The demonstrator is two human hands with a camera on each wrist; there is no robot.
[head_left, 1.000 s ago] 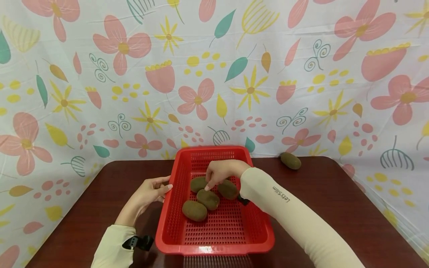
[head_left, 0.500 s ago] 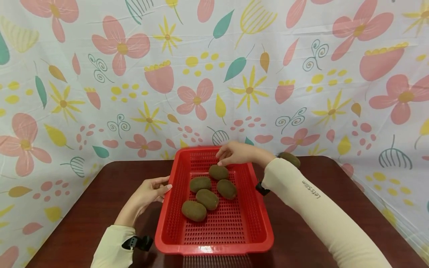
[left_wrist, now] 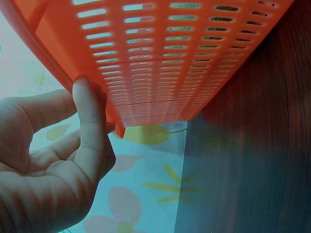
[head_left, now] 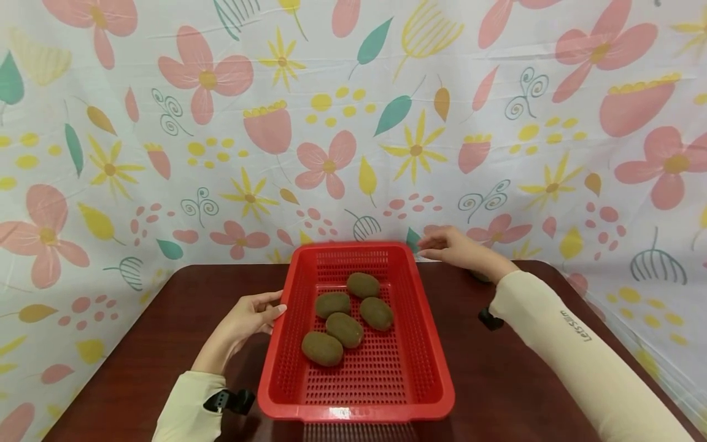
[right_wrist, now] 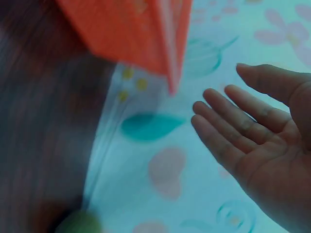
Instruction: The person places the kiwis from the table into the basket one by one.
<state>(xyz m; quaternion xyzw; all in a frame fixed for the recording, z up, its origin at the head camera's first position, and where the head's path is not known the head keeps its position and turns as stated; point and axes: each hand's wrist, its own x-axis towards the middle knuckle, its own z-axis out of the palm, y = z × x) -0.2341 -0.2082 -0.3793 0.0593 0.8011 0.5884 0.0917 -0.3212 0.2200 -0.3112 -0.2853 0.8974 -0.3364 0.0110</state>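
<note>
A red plastic basket [head_left: 442, 368] stands on the table with several brown kiwis [head_left: 345, 329] on its slotted floor. My left hand [head_left: 248, 319] pinches the basket's left rim between thumb and fingers; the left wrist view shows this hand [left_wrist: 58, 150] at the rim, beside the slotted side wall [left_wrist: 160, 63]. Beyond the basket's right edge, my right hand [head_left: 458, 248] is in the air with nothing in it. Its fingers [right_wrist: 233, 131] are spread loosely in the right wrist view. One more kiwi [head_left: 479, 277] lies at the table's back right, mostly covered by the right forearm.
The dark wooden table [head_left: 497, 380] extends to both sides of the basket. Behind it hangs a white cloth [head_left: 353, 110] printed with flowers and leaves. A blurred kiwi [right_wrist: 80, 222] shows at the bottom of the right wrist view.
My right hand has lifted away from the kiwis in the basket and moved right, past the rim. The kiwi at the far end has come into full view. My left hand stays put.
</note>
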